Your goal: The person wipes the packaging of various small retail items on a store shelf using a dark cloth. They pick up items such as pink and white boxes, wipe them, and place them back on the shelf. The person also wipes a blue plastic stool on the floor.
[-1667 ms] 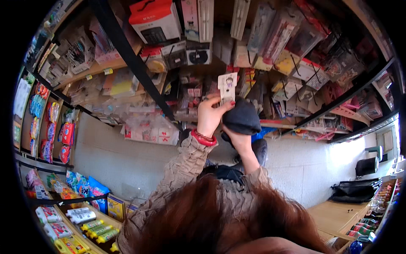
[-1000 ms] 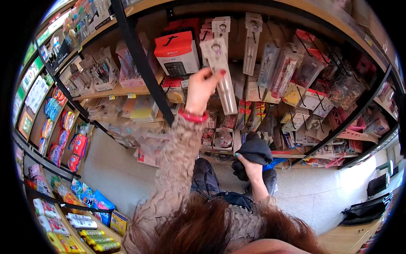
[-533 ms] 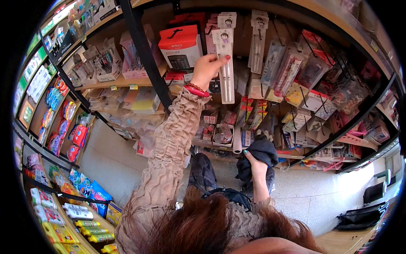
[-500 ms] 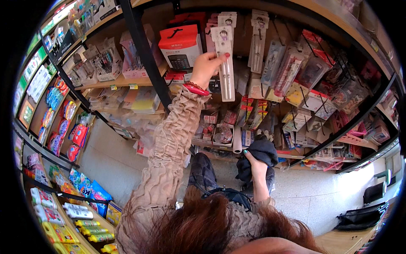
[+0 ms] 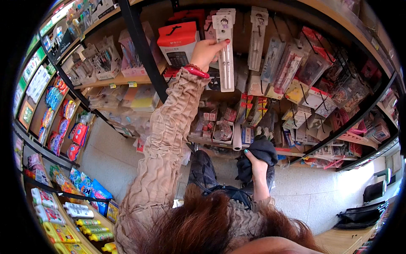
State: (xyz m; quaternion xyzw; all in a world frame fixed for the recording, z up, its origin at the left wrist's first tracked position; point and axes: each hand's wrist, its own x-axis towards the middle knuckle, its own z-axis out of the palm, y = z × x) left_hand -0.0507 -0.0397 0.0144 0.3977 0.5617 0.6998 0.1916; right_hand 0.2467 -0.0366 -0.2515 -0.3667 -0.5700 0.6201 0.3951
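My left hand (image 5: 206,54) reaches up to the shelf, closed on a long white blister pack of pens (image 5: 227,72). Its thumb presses on the front of the pack, and the other fingers are hidden. The pack's top, with a small cartoon figure, is up at the hook row, in front of similar packs. Whether it is still on a hook I cannot tell. Lower down, my right hand (image 5: 259,166) grips a bunched black cloth (image 5: 261,151), its thumb along the near side.
A red and white calculator box (image 5: 179,40) stands left of the pens, by a black shelf post (image 5: 144,48). More pen packs (image 5: 257,42) and blister packs hang on the right from protruding metal hooks. Below are small boxes and a white roll (image 5: 237,137). Bottles (image 5: 95,230) stand at lower left.
My left hand has moved up and slightly toward the shelf with the pen pack, which now sits higher. My right hand and the black cloth have stayed in place.
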